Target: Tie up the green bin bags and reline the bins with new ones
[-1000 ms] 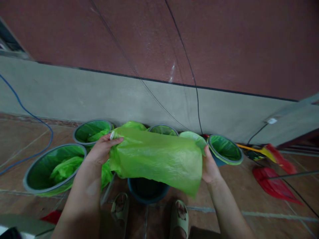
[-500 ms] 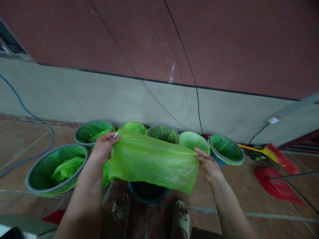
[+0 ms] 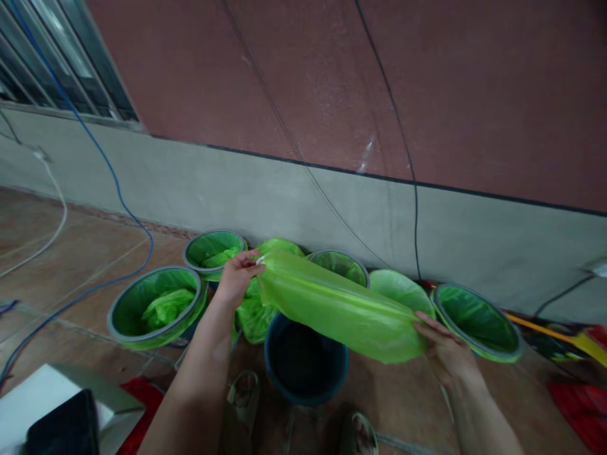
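Observation:
A green plastic bag (image 3: 341, 309) is stretched sideways between my two hands. My left hand (image 3: 241, 272) pinches its left end, where a small white bit shows at the fingertips. At the lower right end, my right hand (image 3: 443, 344) grips the bag's other edge, with part of the fingers behind the film. Below the bag, between my feet, stands a dark blue bucket (image 3: 306, 360) with no liner over its rim. Just left of that bucket lies a crumpled green bag (image 3: 256, 316).
Lined bins stand along the wall: a front left one (image 3: 114, 316), a back left one (image 3: 190, 253), a middle one (image 3: 363, 268) and a right one (image 3: 474, 351). A blue cable (image 3: 118, 183) crosses the left floor. A white box (image 3: 57, 392) and red dustpan (image 3: 581, 404) flank me.
The view has swung left. The bag now hangs narrower and tilts down to the right, my right hand lower than my left. More of the blue bucket shows below it.

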The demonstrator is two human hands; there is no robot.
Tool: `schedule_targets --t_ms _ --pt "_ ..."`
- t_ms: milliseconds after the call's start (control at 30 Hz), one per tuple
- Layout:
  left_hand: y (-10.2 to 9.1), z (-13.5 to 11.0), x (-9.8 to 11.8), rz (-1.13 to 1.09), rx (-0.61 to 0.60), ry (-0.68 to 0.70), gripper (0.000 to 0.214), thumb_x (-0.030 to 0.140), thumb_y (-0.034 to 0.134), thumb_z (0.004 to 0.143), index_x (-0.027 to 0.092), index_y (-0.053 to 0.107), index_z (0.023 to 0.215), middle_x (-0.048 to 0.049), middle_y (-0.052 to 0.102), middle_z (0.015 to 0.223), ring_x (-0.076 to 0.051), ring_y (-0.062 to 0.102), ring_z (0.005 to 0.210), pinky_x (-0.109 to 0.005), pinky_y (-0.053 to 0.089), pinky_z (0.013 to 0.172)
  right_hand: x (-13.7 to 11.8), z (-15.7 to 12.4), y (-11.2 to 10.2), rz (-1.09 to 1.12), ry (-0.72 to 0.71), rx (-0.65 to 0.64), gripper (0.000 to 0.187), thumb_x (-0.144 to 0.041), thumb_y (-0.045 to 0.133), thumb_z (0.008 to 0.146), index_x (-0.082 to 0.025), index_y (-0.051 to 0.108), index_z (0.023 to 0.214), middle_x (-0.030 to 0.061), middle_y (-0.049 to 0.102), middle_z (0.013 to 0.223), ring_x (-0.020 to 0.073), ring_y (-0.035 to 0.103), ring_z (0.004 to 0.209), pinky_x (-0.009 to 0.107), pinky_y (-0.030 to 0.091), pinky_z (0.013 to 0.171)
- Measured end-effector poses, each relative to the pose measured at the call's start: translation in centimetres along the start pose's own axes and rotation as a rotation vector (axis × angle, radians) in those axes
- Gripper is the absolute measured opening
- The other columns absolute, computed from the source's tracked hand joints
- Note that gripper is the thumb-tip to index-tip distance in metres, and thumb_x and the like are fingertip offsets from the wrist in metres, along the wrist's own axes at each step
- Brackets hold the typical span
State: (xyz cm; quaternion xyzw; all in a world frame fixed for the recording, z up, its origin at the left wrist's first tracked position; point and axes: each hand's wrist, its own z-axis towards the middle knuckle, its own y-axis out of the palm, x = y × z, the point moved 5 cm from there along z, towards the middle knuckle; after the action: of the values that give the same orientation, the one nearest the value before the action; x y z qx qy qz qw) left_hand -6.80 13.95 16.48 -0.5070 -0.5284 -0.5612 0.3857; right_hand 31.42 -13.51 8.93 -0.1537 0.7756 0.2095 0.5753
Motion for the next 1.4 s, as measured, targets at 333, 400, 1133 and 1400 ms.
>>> schedule_targets --t_ms 333,400,1133,1400 --pt "1.2 -1.0 -0.3 0.027 -0.305 -0.058 0.061 0.017 0.082 0.048 0.015 0.069 0.107 -0.0038 0.075 0.092 -0.018 0.067 0.081 -0.031 0.05 0.078 0.2 0.3 0.0 -0.12 0.007 -0.093 0.056 -0.024 0.087 0.049 -0.023 0.074 0.104 -0.0008 0.077 0.091 0.0164 0.071 0.079 0.022 0.056 0.067" --pt "1.2 -1.1 -0.3 0.089 -0.378 -0.052 0.061 0.016 0.079 0.05 0.016 0.07 0.11 -0.0032 0.075 0.092 -0.019 0.067 0.08 -0.032 0.052 0.078 0.3 0.7 -0.3 -0.194 -0.023 -0.135 0.064 -0.023 0.085 0.048 -0.023 0.072 0.11 0.0001 0.077 0.095 0.0183 0.07 0.082 0.025 0.056 0.068" --pt "0.4 -0.1 1.8 0.378 -0.043 0.302 0.021 0.04 0.061 0.071 0.02 0.052 0.073 0.006 0.047 0.057 -0.01 0.042 0.052 -0.022 0.035 0.051 -3.2 -0.8 0.2 -0.316 -0.424 -0.089 0.034 -0.053 0.066 0.076 -0.02 0.063 0.083 0.0007 0.065 0.078 0.0182 0.06 0.075 0.032 0.047 0.073" --pt "1.0 0.4 -0.1 0.597 -0.161 0.187 0.029 0.047 0.064 0.072 0.019 0.061 0.069 -0.0007 0.061 0.063 -0.018 0.056 0.063 -0.027 0.044 0.06 -4.8 -2.6 1.0 -0.931 -0.668 0.183 0.036 -0.056 0.042 0.088 -0.023 0.047 0.073 -0.0019 0.049 0.059 0.016 0.045 0.055 0.03 0.032 0.057"
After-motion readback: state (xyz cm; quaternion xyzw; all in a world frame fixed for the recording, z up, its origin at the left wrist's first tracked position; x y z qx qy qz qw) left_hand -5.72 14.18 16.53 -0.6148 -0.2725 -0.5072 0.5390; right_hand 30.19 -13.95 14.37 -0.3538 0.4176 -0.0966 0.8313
